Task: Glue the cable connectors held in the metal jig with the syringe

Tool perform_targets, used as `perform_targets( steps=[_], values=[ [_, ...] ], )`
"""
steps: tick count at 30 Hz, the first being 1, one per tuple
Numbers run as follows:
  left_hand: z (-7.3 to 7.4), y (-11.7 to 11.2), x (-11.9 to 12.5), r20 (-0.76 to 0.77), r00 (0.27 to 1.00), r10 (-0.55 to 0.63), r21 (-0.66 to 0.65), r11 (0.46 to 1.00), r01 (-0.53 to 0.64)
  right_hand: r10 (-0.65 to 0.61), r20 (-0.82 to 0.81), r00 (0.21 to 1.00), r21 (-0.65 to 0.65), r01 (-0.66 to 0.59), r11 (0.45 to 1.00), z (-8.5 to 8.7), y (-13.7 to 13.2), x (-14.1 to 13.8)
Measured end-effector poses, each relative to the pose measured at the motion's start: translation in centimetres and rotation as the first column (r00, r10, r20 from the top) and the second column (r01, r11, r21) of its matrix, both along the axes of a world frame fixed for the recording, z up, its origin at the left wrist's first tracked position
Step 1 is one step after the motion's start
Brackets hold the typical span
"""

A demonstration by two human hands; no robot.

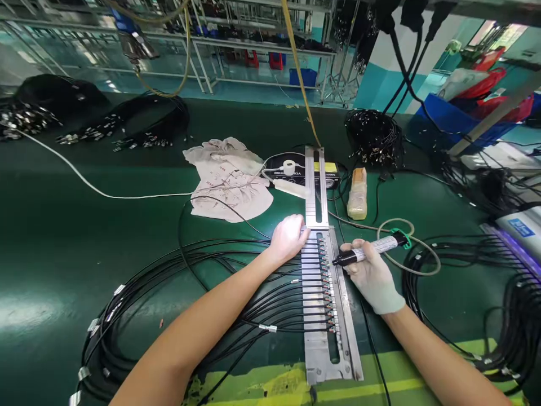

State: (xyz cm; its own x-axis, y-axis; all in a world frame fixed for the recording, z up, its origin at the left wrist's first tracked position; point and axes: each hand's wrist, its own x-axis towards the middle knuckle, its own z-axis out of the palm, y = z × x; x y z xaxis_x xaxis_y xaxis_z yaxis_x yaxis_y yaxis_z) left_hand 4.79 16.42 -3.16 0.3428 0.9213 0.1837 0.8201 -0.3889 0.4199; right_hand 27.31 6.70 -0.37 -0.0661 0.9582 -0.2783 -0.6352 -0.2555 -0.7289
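Observation:
A metal fixture lies lengthwise before me, with several black cables side by side across it. Their stripped ends line up along its right rail. My left hand is closed at the upper end of this row, its fingers at the fixture's edge and around a black cable that runs in from the left; the fingertips are partly hidden. In its white glove, my right hand grips a dispensing syringe with a black tip, a printed label and a green hose fitting. The tip points left, close to the upper cable ends.
Behind the fixture sit a black control box, a crumpled white bag and a wrapped block. Coiled cables spread to the left, with more cable bundles at the back. A silver device with purple light stands right.

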Motion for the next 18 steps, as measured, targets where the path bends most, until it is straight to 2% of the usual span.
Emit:
perform_targets(
  steps=[6,10,14,18],
  values=[
    [0.9,-0.8,-0.9,0.031,0.999,-0.023,-0.028,0.999,0.024,-0.092,0.092,0.992,0.019,0.09,0.996,1.5,1.5,0.6],
    [1.8,-3.5,-2.2,0.032,0.995,-0.094,-0.021,0.995,0.095,-0.089,0.103,0.991,0.034,0.086,0.996,1.1,2.2,0.5],
    [1.1,-6.7,-2.9,-0.117,0.977,-0.18,0.077,0.979,0.19,-0.064,0.094,0.994,0.035,0.061,0.998,-0.1,2.4,0.5],
    [0.0,-7.7,-2.8,-0.238,0.948,-0.212,0.157,0.955,0.253,-0.045,0.056,0.997,0.014,0.044,0.999,-1.1,2.3,0.8]
  ],
)
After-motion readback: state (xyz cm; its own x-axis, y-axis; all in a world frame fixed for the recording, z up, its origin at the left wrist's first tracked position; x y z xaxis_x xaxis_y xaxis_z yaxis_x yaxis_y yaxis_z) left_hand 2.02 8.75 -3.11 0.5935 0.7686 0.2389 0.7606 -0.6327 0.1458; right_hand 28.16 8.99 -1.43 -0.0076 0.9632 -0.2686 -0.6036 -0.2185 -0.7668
